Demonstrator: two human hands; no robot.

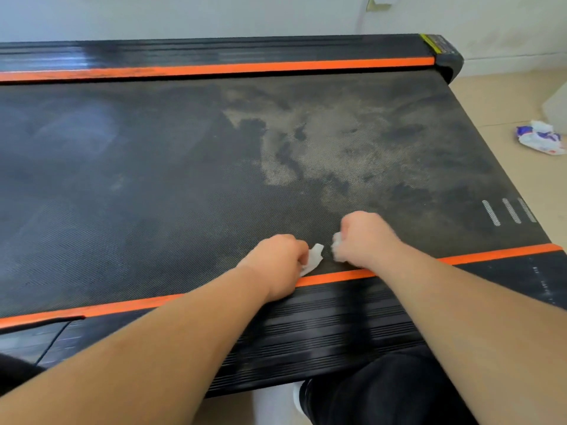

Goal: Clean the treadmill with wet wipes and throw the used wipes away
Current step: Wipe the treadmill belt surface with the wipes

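You can read no word or number here. The yellow label on the far right corner of the treadmill carries dark print too small and blurred to make out, and the wipes pack on the floor shows only blue and red patches. Three white dashed stripes mark the belt near its right end, and faint white marks on the near side rail are too smeared to read.

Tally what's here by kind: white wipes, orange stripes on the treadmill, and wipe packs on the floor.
White wipes: 2
Orange stripes: 2
Wipe packs: 1
Total: 5
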